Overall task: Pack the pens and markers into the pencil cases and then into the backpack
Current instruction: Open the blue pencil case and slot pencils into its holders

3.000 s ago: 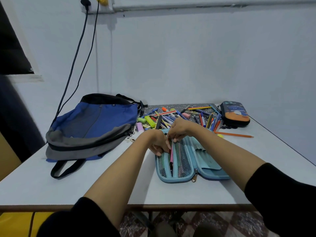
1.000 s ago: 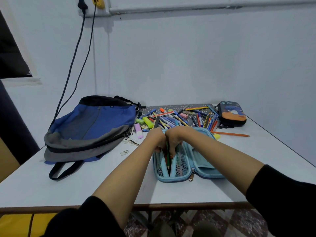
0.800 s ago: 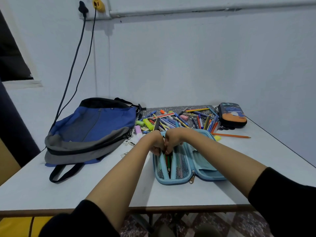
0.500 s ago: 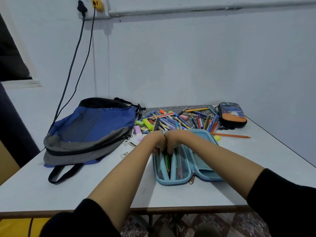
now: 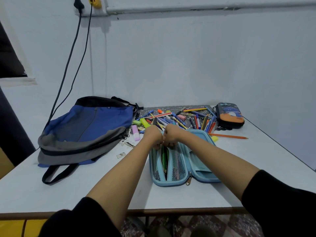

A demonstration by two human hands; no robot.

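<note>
In the head view, a hard-shelled light-blue pencil case [image 5: 171, 181] lay zipped open near the front of the smooth white bench [image 5: 256, 159], its mesh pockets holding upright pens, a green pen [image 5: 164, 158] among them. The left hand [image 5: 152, 136] gripped the far edge of the case's mesh pocket with curled fingers. The right hand [image 5: 171, 135] pressed knuckle to knuckle against it, fingers curled under; what it pinched could not be told. Beyond them a loose heap of pens and markers [image 5: 179, 118] covered a patterned mat. A slack blue-and-grey fabric backpack [image 5: 85, 130] lay to the left and a rounded dark pencil case [image 5: 229, 115] to the far right.
</note>
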